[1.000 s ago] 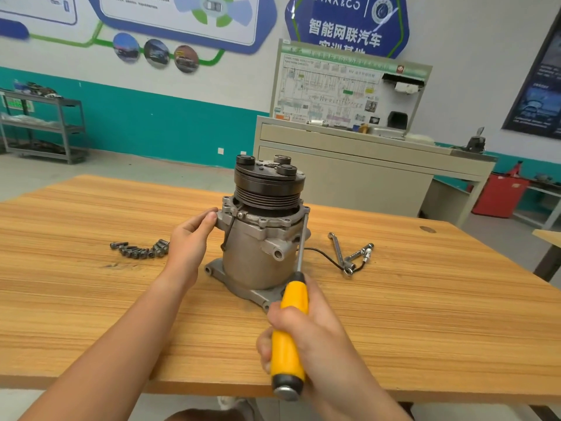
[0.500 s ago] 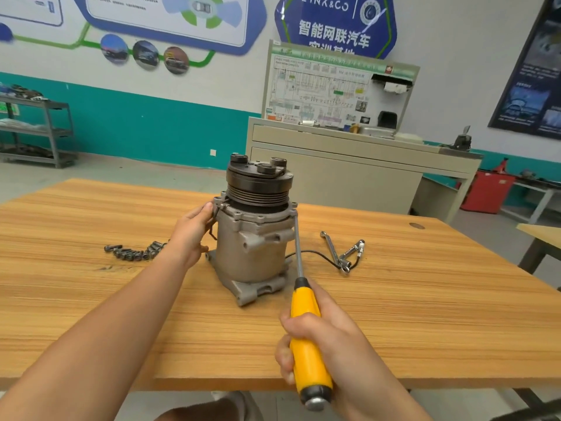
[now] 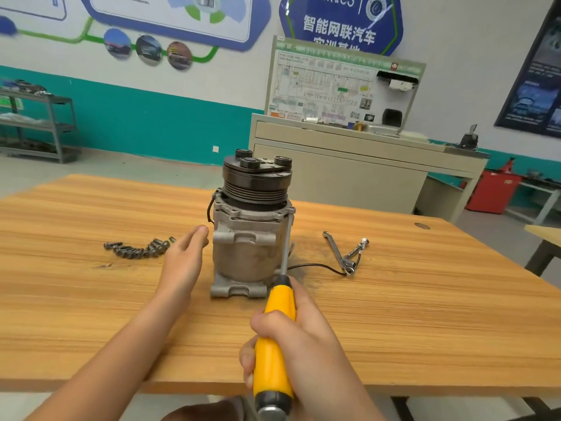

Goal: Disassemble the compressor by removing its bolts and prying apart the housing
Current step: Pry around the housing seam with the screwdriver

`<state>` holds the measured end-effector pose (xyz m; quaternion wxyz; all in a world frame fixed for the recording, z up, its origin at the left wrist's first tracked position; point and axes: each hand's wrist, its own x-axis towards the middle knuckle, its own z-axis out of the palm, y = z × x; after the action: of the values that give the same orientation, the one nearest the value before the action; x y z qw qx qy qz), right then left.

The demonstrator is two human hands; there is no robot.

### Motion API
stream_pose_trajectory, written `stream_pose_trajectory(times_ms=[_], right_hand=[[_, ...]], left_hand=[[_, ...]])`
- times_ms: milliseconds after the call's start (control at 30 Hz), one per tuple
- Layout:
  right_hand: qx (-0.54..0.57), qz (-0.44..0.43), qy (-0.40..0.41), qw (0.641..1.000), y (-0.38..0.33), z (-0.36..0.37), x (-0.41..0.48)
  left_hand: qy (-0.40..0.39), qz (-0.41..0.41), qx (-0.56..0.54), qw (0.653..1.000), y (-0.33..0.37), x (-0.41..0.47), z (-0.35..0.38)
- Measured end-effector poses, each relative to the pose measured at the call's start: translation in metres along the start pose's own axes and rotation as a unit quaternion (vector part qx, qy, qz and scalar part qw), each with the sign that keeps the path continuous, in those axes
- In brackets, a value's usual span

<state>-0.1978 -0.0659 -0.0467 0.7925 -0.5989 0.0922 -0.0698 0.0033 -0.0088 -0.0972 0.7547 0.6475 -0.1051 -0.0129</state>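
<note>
The grey compressor (image 3: 247,247) stands upright on the wooden table (image 3: 409,314), its black pulley on top. My right hand (image 3: 303,338) grips the yellow handle of a screwdriver (image 3: 274,338). The steel shaft runs up along the compressor's right side, and its tip meets the seam under the upper flange. My left hand (image 3: 185,259) hovers just left of the housing with straight fingers, holding nothing. Several removed bolts (image 3: 138,249) lie in a row on the table to the left.
A wrench and a socket tool (image 3: 346,253) lie on the table right of the compressor, with a thin black wire trailing to them. A beige cabinet (image 3: 343,174) with a display board stands behind the table. A metal shelf (image 3: 33,126) stands far left.
My left hand has let go of the compressor's upper flange and pulled slightly away. The compressor has turned on the table. The screwdriver stays against its right side.
</note>
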Motion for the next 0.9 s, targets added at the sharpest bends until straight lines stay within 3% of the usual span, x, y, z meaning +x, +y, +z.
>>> stream_pose_trajectory(times_ms=[167, 367, 500, 633, 900], right_hand=[[-0.087, -0.025, 0.024, 0.996, 0.0, 0.011, 0.018], [-0.097, -0.078, 0.068, 0.99, 0.032, 0.025, 0.031], [-0.094, -0.106, 0.018, 0.99, 0.047, 0.037, 0.023], [-0.09, -0.074, 0.078, 0.99, 0.048, 0.037, 0.033], [-0.033, -0.054, 0.041, 0.997, 0.013, 0.018, 0.01]], left_hand=[[0.007, 0.046, -0.011, 0.999, 0.002, -0.023, 0.011], [0.028, 0.082, 0.006, 0.996, 0.004, -0.026, 0.021], [0.052, 0.097, 0.02, 0.994, 0.003, -0.025, 0.025], [0.043, 0.09, 0.02, 0.995, 0.004, -0.026, 0.023], [0.071, 0.068, 0.026, 0.995, 0.009, -0.027, 0.037]])
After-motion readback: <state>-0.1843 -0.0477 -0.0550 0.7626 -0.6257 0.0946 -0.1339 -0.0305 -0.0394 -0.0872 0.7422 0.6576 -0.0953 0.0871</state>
